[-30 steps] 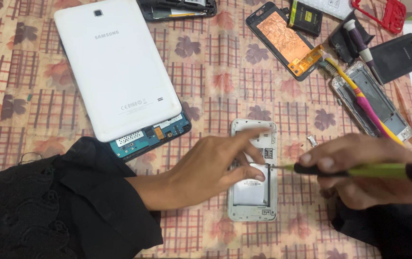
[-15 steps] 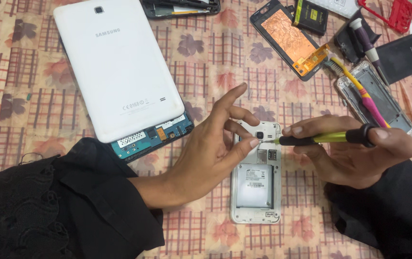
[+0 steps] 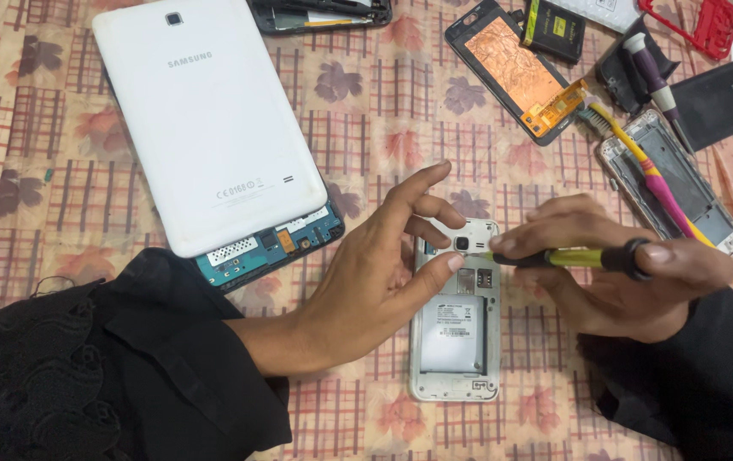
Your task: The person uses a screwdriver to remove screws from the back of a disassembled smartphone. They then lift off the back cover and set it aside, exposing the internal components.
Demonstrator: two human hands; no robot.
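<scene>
An opened white phone lies face down on the patterned cloth, its battery showing. My left hand rests on its upper left edge, with the fingertips pressing near the camera lens. My right hand grips a yellow-green screwdriver with a black cap, held almost level. Its tip touches the top of the phone next to the lens.
A white tablet back cover lies over a blue circuit board at left. At the upper right are a copper-backed phone frame, a battery, a metal frame with a toothbrush, a black cover and red plastic parts.
My right hand has brought the screwdriver up from the phone's middle to its top near the lens. My left hand shifted up with it and the fingers spread.
</scene>
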